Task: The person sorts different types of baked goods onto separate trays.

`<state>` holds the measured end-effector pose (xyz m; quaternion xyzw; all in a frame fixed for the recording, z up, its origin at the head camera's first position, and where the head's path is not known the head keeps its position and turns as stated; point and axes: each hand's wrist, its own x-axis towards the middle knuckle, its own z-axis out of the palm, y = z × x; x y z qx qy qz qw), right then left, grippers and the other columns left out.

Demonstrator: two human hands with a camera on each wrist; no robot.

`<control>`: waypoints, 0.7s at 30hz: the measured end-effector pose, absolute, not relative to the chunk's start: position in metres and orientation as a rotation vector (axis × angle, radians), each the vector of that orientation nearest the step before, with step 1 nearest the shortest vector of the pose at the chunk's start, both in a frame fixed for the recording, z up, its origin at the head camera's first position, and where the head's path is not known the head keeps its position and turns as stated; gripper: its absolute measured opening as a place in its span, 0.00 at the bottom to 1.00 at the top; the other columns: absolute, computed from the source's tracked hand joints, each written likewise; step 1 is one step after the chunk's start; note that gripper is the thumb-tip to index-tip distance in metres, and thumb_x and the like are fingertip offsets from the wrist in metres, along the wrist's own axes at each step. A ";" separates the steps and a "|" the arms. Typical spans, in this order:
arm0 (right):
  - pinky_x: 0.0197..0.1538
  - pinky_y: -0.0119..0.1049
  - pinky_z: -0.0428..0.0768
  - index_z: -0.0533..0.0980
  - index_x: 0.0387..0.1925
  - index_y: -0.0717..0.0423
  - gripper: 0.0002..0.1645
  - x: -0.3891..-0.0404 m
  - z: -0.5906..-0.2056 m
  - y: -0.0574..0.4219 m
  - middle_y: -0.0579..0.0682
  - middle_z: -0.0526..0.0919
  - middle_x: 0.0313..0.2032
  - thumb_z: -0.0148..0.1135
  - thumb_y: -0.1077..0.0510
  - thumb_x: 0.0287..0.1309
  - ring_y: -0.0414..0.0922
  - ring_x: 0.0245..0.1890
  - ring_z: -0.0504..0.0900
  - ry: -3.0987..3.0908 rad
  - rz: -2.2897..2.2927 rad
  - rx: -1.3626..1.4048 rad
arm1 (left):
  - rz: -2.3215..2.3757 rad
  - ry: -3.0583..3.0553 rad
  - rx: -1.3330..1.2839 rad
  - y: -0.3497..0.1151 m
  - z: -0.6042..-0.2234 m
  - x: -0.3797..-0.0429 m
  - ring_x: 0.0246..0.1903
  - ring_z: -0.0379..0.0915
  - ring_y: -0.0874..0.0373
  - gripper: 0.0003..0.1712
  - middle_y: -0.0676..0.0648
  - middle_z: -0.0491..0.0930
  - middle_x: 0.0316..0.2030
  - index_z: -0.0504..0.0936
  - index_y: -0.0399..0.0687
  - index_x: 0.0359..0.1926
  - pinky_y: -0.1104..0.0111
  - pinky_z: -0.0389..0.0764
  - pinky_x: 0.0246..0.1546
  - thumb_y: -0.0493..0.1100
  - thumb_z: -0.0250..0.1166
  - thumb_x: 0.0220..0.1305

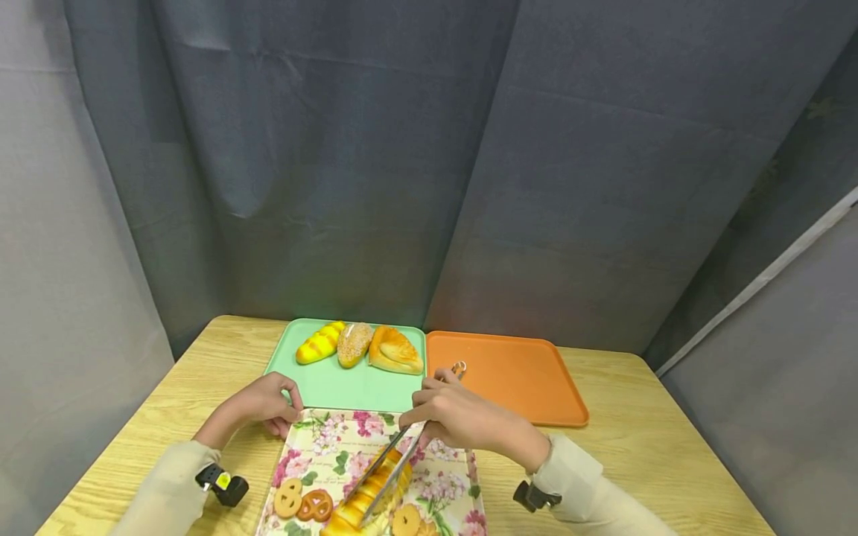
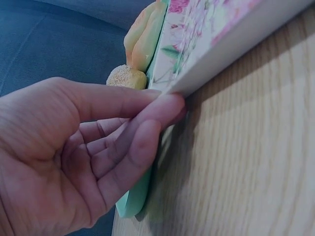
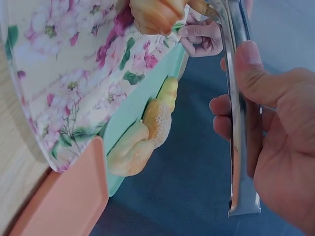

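Observation:
My left hand point(image 1: 268, 406) pinches the far left corner of a flower-patterned tray point(image 1: 324, 435) between thumb and finger, as the left wrist view shows up close. In my right hand point(image 1: 462, 415) are metal tongs point(image 3: 235, 157), gripped along their arms. The tongs' arms reach down on either side of a long golden bread loaf point(image 1: 348, 514) over the flowered tray. Beside the loaf lie a pale pretzel-shaped cookie point(image 1: 288, 498), a brown pretzel point(image 1: 315, 505) and a round cookie point(image 1: 405, 520).
Behind the flowered tray, a green tray point(image 1: 335, 385) bears a yellow bread point(image 1: 320, 343), a seeded bun point(image 1: 354, 345) and a folded pastry point(image 1: 394, 351). To its right is an orange tray point(image 1: 519, 376). Grey curtains point(image 1: 322, 164) hang round the wooden table point(image 1: 643, 447).

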<state>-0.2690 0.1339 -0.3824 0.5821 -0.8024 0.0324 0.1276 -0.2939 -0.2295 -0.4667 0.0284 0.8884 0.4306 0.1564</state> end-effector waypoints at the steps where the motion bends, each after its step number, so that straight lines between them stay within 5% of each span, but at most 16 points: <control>1: 0.45 0.35 0.53 0.87 0.48 0.40 0.20 -0.269 -0.383 0.135 0.37 0.76 0.25 0.71 0.45 0.52 0.34 0.28 0.53 -2.332 0.117 1.695 | 1.229 2.544 0.085 -0.230 -0.467 -0.294 0.15 0.80 0.57 0.04 0.45 0.80 0.16 0.81 0.38 0.33 0.68 0.81 0.19 0.32 0.70 0.60; 21: 0.47 0.38 0.53 0.87 0.46 0.45 0.19 -0.275 -0.375 0.155 0.37 0.79 0.29 0.74 0.49 0.50 0.35 0.30 0.62 -2.337 0.292 1.558 | 1.235 2.541 0.115 -0.231 -0.468 -0.294 0.16 0.81 0.56 0.06 0.44 0.81 0.17 0.81 0.38 0.34 0.67 0.82 0.20 0.34 0.71 0.60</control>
